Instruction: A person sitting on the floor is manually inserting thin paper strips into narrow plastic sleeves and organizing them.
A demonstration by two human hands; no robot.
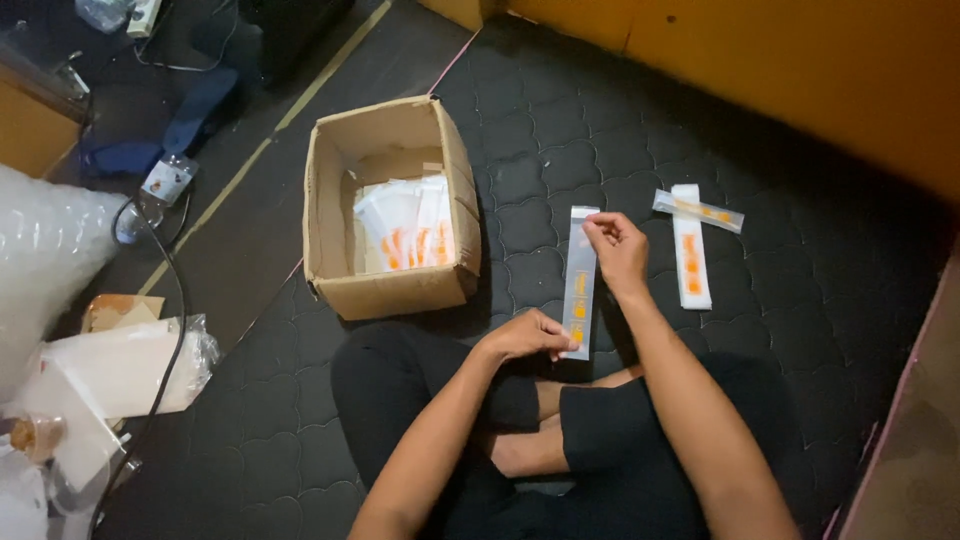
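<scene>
Left hand: pinches the near end of the sleeve.
Right hand: pinches the sleeve's far end.
Sleeve: long clear plastic strip with orange print, held taut over the dark quilted mat, beside the cardboard box.
Handling: I judge even tension keeps it flat.
Nearby: two sleeves lie crossed toward the mat's right edge.

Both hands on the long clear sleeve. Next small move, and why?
Probably lay the sleeve with the two crossed sleeves on the mat. The left hand pinches its near end, the right hand its far end.
</scene>
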